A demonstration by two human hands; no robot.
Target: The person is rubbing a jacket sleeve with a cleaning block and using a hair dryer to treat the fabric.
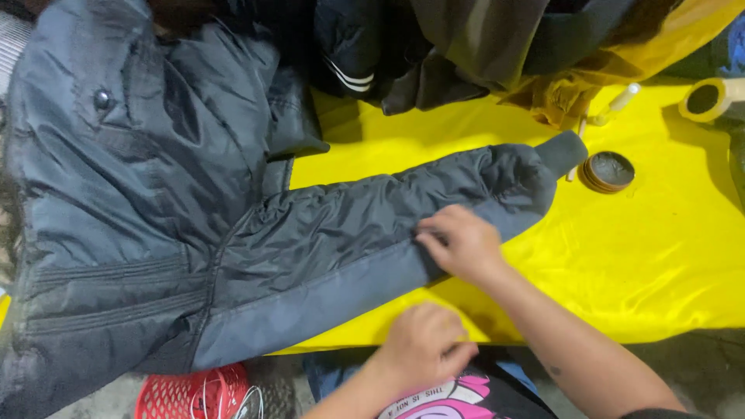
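Note:
A dark grey padded jacket (132,186) lies on a yellow cloth-covered table (660,248), its sleeve (365,225) stretched out to the right with a knit cuff at the end. My right hand (462,244) presses down on the sleeve near its lower seam, fingers pinching the fabric. My left hand (423,345) is closed at the table's near edge, just below the sleeve; what it holds, if anything, is hidden.
A round flat tin (609,171) sits right of the cuff. A tan roll (706,98) and a white stick-like tool (617,103) lie at the back right. Dark and mustard garments (497,46) are piled behind. A red plastic basket (194,392) stands below the table.

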